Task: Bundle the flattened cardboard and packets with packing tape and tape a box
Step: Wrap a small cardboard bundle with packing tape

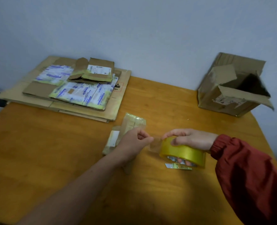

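Yellow tape roll [185, 151] sat clasped in the right grip [189, 137] so the left grip [134, 140], pinching its free end [155, 144], could pull.

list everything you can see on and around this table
table: one, orange-brown wood, under everything
flattened cardboard: stack, brown, table's far left
packets: several, white with blue print, on that stack
box: one, brown, flaps open, far right
flat pale pieces: a few, beside the left hand
tape roll: one, yellowish, in the right hand
small cutter-like item: one, silvery, on the table below the roll
sleeve: one, red, right arm
hands: two; left pinches the tape's free end, right grips the roll
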